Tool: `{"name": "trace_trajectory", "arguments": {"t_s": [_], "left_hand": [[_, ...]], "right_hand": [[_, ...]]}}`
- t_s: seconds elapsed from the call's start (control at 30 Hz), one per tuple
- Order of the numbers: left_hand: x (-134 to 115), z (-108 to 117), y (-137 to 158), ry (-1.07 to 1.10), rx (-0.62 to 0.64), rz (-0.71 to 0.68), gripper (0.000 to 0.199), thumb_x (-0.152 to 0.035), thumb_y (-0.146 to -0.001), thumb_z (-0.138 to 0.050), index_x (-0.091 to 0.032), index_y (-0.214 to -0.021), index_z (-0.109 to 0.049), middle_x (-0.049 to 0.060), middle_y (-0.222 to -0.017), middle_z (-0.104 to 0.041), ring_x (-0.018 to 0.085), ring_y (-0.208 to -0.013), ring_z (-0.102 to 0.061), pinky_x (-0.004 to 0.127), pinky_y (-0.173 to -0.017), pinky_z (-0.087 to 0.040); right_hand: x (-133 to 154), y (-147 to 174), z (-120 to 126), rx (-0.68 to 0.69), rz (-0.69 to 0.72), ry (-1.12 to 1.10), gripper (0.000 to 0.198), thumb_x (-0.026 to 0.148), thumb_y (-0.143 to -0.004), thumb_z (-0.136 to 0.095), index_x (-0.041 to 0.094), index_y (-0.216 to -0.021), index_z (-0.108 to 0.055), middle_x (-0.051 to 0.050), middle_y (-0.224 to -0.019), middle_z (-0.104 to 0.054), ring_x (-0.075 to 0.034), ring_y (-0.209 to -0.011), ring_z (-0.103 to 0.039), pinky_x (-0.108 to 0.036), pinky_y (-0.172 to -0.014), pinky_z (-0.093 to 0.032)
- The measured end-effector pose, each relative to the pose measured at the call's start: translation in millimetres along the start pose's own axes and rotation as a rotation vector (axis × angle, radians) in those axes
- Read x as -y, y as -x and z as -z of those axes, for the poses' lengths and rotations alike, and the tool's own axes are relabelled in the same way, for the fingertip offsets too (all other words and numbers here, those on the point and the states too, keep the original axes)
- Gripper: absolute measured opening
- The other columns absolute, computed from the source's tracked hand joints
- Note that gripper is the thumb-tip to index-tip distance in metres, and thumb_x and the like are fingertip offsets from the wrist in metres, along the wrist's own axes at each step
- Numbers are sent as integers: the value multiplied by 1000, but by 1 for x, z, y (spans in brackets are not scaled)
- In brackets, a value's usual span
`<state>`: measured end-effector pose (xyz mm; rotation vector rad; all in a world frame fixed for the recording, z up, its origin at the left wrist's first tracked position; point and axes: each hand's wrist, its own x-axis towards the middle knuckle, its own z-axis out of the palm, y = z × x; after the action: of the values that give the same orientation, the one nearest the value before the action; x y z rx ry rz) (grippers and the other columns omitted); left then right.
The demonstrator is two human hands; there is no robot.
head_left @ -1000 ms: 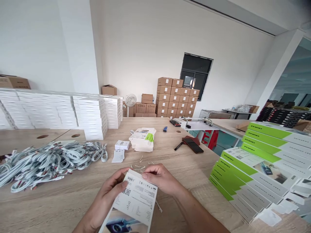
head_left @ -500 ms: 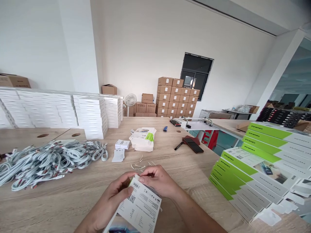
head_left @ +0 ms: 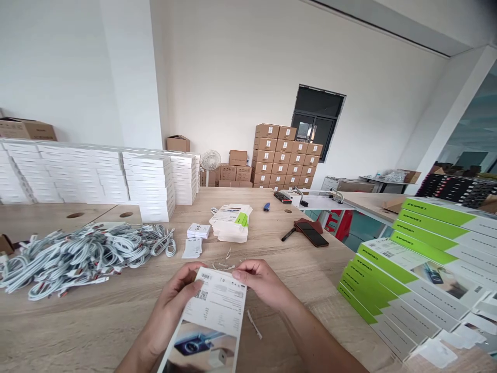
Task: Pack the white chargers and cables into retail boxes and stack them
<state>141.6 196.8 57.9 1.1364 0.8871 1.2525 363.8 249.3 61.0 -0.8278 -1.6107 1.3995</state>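
Note:
A white printed packaging box [head_left: 219,305], with a barcode, a QR code and a photo of a phone and charger, is held up at the near edge of the table. My left hand [head_left: 169,300] grips its left side, thumb lying across the printed face. At the top right corner, my right hand [head_left: 262,282] pinches the edge between thumb and fingers. Thin white strips [head_left: 254,325] lie on the table beside and beyond the box. Past them sit a pile of flat printed cartons [head_left: 231,230] and small white cards [head_left: 193,247].
A heap of looped white cables [head_left: 81,254] covers the left of the table, with stacked white boxes [head_left: 153,189] behind. Green-and-white boxes [head_left: 392,280] are stacked at right. A phone [head_left: 312,234], a black marker [head_left: 288,234] and a blue object [head_left: 266,206] lie farther back.
The box has turned more upright, its printed face and photo now showing more fully. My right hand has shifted from the top flap to the top right corner. A white strip on the right is uncovered.

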Motion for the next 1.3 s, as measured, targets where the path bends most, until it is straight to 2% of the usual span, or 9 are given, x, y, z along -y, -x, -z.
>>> {"name": "trace_trajectory", "arguments": {"t_s": [0.3, 0.5, 0.6, 0.67, 0.77, 0.87, 0.97, 1.17, 1.3], "left_hand": [[-3, 1, -1, 134, -85, 4, 39, -35, -79, -71, -25, -114, -56, -2, -81, -66, 14, -63, -58, 22, -55, -44], [-11, -5, 0, 220, -206, -18, 43, -34, -70, -77, -23, -109, -61, -1, -80, -69, 12, -58, -58, 19, -51, -43], [-9, -7, -3, 192, -259, -37, 44, -37, -70, -77, -23, -109, -61, -2, -81, -69, 12, -60, -59, 19, -52, -45], [-6, -5, -7, 111, -308, -97, 42, -39, -74, -75, -26, -110, -59, -2, -87, -68, 13, -64, -60, 20, -55, -48], [-3, 1, -13, 27, -405, -219, 40, -42, -77, -73, -28, -110, -54, -2, -96, -66, 15, -74, -63, 22, -59, -52], [-4, 6, -17, 20, -526, -285, 44, -44, -76, -74, -29, -108, -48, 0, -100, -64, 18, -81, -64, 26, -60, -56], [-5, 3, -18, 16, -602, -290, 47, -44, -75, -75, -28, -108, -46, 0, -101, -64, 18, -82, -65, 28, -60, -58], [1, -14, -11, 41, -425, -254, 49, -42, -73, -78, -31, -110, -47, 1, -110, -63, 21, -92, -66, 32, -68, -61], [8, -13, -11, 90, -304, -243, 53, -48, -76, -73, -42, -122, -47, -2, -124, -58, 25, -103, -65, 35, -76, -63]], "right_hand": [[6, 5, -2, 2, -37, -214, 26, 42, -81, -72, 17, -88, -76, -4, -80, -71, -15, -76, -63, -27, -70, -48], [15, 9, -10, 15, 151, -24, 27, 43, -86, -67, 22, -102, -75, -5, -104, -69, -20, -94, -63, -32, -82, -48], [9, 7, -16, -39, 117, -14, 38, 46, -86, -65, 24, -117, -68, -5, -104, -70, -22, -96, -63, -37, -86, -49], [5, 7, -19, -115, 82, -15, 53, 48, -86, -64, 27, -134, -54, -7, -117, -67, -24, -103, -62, -40, -88, -51], [5, 12, -24, -199, 114, 196, 70, 49, -86, -63, 31, -147, -33, -9, -142, -49, -27, -123, -52, -44, -97, -48], [11, 19, -31, -197, 188, 604, 84, 49, -77, -71, 32, -148, -30, -8, -154, -33, -32, -140, -32, -51, -113, -30], [12, 22, -41, -192, 182, 898, 105, 50, -61, -80, 32, -150, -26, -8, -160, -18, -38, -144, -17, -56, -116, -20], [19, 25, -57, -232, 174, 1030, 110, 36, -54, -78, 26, -150, -25, -15, -154, -23, -41, -140, -20, -54, -114, -22], [50, 38, -32, -319, 227, 1080, 108, 38, -51, -77, 30, -147, -30, -12, -147, -30, -40, -134, -30, -50, -112, -25]]}}
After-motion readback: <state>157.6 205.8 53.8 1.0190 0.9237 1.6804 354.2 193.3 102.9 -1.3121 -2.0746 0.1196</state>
